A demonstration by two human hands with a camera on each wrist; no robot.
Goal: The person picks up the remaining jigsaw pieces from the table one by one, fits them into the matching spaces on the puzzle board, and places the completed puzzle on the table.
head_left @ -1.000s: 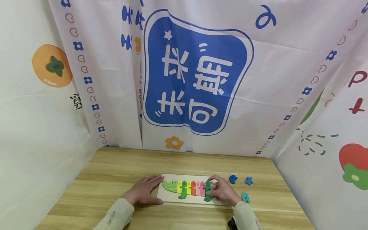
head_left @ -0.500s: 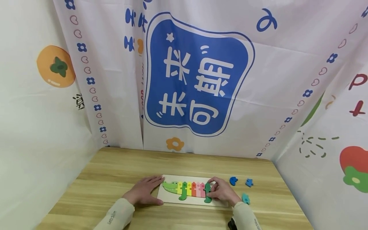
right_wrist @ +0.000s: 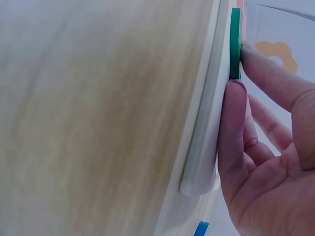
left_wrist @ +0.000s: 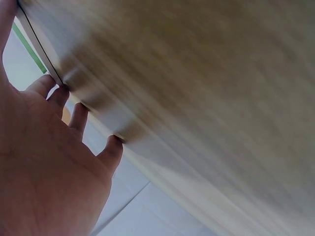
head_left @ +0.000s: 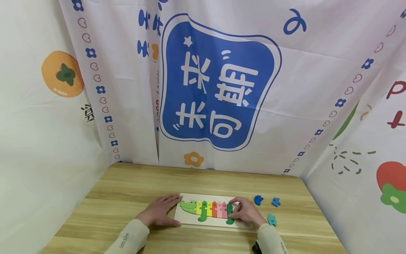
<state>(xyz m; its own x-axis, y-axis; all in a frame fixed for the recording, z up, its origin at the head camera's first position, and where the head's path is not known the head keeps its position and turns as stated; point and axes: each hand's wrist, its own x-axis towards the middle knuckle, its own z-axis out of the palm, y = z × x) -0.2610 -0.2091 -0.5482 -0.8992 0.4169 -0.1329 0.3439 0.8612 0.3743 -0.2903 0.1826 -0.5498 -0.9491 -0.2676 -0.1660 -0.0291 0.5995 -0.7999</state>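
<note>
blue panel on curtain [head_left: 219, 84]: mirrored Chinese characters | left sleeve [head_left: 127, 240]: small print, too small to read

Your table [head_left: 127, 183] was light wood with lengthwise grain, closed in by printed cloth at the back and both sides. A pale puzzle board [head_left: 190, 220] lay flat on it near the front edge, long side across your view. Right of the board, three blue pieces lay loose on the wood: a rounded one [head_left: 258, 200] just beside the board's far right corner, a jagged one [head_left: 276, 202] further right, and a teal one [head_left: 271, 220] nearer you, apart from both. Your left hand [head_left: 158, 211] rested flat on the wood, fingertips at the board's left end. The wrist views showed the same grain, blurred.
</note>
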